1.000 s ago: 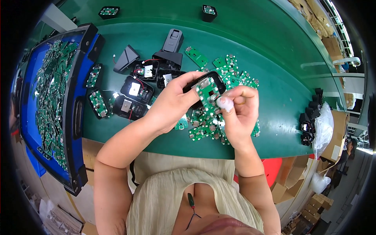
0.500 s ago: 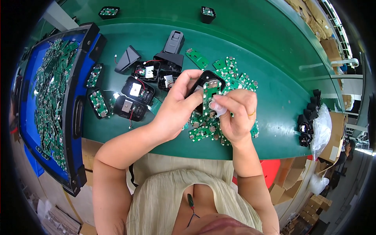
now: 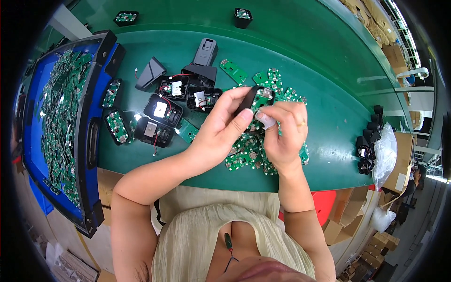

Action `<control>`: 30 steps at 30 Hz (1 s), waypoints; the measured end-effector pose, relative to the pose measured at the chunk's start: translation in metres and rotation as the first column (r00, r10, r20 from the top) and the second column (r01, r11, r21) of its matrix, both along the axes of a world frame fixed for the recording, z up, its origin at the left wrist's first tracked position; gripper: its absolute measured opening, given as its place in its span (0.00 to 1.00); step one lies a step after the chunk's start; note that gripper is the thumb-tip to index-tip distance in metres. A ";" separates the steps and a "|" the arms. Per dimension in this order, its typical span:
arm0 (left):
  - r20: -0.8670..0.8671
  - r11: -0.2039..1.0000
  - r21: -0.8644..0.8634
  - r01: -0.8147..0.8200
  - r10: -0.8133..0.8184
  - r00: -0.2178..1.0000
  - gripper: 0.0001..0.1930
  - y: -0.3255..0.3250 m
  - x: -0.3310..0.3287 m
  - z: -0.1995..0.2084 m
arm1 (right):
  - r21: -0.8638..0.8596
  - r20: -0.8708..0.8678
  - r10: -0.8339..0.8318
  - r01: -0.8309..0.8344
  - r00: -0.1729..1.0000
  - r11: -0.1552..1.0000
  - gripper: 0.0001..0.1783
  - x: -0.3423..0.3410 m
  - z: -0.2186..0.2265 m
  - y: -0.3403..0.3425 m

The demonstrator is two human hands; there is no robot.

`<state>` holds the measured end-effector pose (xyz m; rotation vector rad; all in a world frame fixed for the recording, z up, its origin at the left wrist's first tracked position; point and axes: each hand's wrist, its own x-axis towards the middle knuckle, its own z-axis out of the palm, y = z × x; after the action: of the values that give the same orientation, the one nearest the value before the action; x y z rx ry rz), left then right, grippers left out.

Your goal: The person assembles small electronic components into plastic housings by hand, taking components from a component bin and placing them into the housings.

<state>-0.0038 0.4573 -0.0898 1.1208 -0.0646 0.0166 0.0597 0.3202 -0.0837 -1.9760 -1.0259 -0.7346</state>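
Observation:
Over the bench, my left hand (image 3: pixel 213 127) is closed around a small black plastic housing (image 3: pixel 246 102). A green circuit board (image 3: pixel 263 97) sits at the mouth of the housing, mostly inside its rim. My right hand (image 3: pixel 287 136) grips the board's near end with thumb and forefinger, and something whitish covers a fingertip. How far down the board sits is hidden by my fingers. Beneath and beyond my hands spreads a heap of loose circuit boards (image 3: pixel 239 160). Several open black housings (image 3: pixel 175 116) with red wires and pale blocks inside lie left of my left hand.
A blue bin with a black rim (image 3: pixel 94 136), heaped with circuit boards (image 3: pixel 63 117), stands at the left. Two board-filled housings (image 3: pixel 116 126) lie beside it. Black housings (image 3: pixel 369 141) and a clear plastic bag (image 3: pixel 386 152) are at the right edge of the green bench (image 3: pixel 197 176).
The circuit board has gone from standing out in front of the black housing to lying mostly within its rim. My hands have shifted slightly, with the housing turned.

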 end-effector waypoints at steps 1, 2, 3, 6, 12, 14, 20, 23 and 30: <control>0.035 0.999 0.050 -0.009 0.007 0.999 0.21 -0.002 0.001 0.002 | -0.012 0.006 0.010 -0.010 1.000 1.000 0.12 0.002 0.001 -0.001; 0.041 0.998 0.055 0.002 -0.004 0.999 0.21 -0.003 0.003 0.005 | -0.023 0.013 0.017 -0.017 1.000 1.000 0.12 0.004 0.003 -0.003; 0.061 0.998 0.061 -0.014 0.011 0.998 0.21 -0.004 0.004 0.006 | -0.022 0.021 0.002 -0.001 1.000 1.000 0.12 0.005 0.003 -0.003; 0.046 0.991 0.063 -0.118 0.115 0.992 0.20 -0.004 0.004 0.010 | 0.017 -0.030 0.021 -0.020 0.999 1.000 0.15 0.003 0.000 -0.002; -0.048 0.983 0.035 -0.178 0.180 0.983 0.16 0.006 0.004 0.006 | 0.401 -0.684 0.459 -0.234 0.567 0.886 0.29 -0.011 -0.014 0.010; 0.020 0.970 0.092 -0.225 0.224 0.974 0.15 0.002 0.003 0.002 | 0.440 -0.700 0.500 -0.243 0.509 0.864 0.28 -0.012 -0.010 0.008; 0.163 0.933 0.244 -0.266 0.231 0.959 0.14 0.000 0.000 0.009 | 0.398 -0.613 0.482 -0.282 0.626 0.873 0.25 -0.009 -0.009 0.007; 0.175 0.922 0.289 -0.257 0.213 0.961 0.18 0.003 0.003 0.005 | 0.320 -0.478 0.390 -0.257 0.787 0.912 0.26 -0.005 -0.014 0.009; 0.292 0.872 0.359 -0.334 0.235 0.927 0.27 0.004 0.009 0.013 | 0.458 -0.684 0.286 0.091 0.671 0.884 0.23 0.101 -0.018 -0.026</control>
<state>0.0047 0.4612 -0.0767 1.5328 -0.1214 0.4250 0.1606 0.2938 -0.1019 -1.5340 -0.3909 -0.0355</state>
